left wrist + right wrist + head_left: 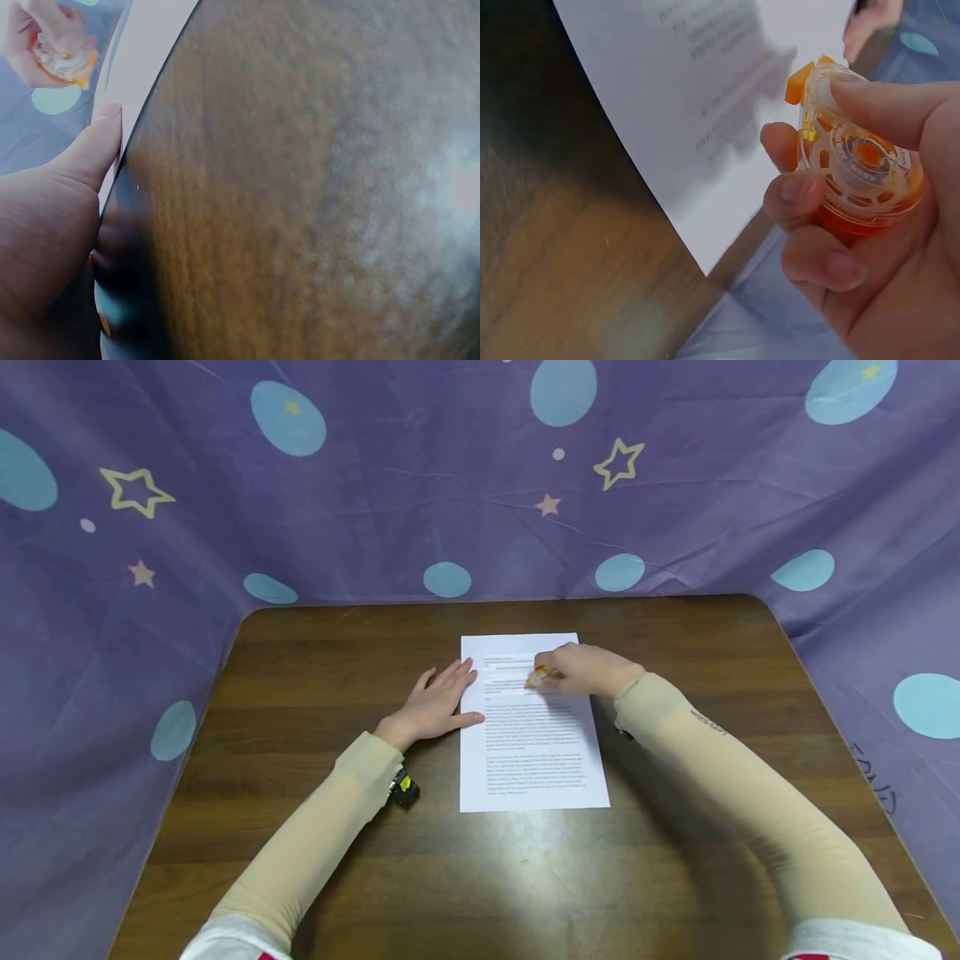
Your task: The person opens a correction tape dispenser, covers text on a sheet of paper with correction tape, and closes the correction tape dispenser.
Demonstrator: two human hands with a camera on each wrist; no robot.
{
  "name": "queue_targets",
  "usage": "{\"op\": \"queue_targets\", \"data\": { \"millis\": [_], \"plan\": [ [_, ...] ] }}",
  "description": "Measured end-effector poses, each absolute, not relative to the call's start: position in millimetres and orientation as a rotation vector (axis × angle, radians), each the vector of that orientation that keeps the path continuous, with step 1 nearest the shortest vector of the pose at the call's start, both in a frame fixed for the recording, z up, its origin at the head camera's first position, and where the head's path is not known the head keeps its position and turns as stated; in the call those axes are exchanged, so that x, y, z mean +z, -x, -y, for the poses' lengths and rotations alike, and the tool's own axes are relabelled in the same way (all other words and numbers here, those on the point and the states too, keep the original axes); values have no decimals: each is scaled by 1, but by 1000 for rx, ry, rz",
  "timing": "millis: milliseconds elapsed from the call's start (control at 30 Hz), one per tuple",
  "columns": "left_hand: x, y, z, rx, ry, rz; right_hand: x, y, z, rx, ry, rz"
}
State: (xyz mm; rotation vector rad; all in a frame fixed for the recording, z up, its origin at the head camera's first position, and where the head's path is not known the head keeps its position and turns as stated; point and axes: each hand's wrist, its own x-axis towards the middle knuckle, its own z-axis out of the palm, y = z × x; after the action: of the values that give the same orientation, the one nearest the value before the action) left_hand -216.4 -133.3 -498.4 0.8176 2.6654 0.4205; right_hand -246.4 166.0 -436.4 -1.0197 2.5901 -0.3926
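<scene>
A sheet of printed paper (535, 777) lies flat on the wooden table. My left hand (435, 703) rests spread at its left edge, fingertips and thumb on the paper. In the left wrist view the thumb (94, 150) lies along the sheet's edge. My right hand (588, 668) is over the upper right part of the sheet and grips a correction tape dispenser (862, 161). Its case is clear and orange, with a reel visible inside and an orange piece at the tip. Thumb and curled fingers wrap round it. In the head view its tip is close over the printed lines.
The brown table (315, 668) has rounded far corners. A purple curtain (360, 510) with stars and blue ovals stands behind and beside it. A small black device (405, 789) is strapped at the left wrist.
</scene>
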Motion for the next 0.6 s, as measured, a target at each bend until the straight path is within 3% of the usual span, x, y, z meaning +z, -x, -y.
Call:
{"op": "queue_targets", "data": {
  "millis": [233,600],
  "plan": [
    [-501,217,133,436,-829,-2658,-433,250,-176,-488,956,-2592],
    [-495,215,132,430,-819,-2666,-446,244,-169,-436,1104,-2591]
  ]
}}
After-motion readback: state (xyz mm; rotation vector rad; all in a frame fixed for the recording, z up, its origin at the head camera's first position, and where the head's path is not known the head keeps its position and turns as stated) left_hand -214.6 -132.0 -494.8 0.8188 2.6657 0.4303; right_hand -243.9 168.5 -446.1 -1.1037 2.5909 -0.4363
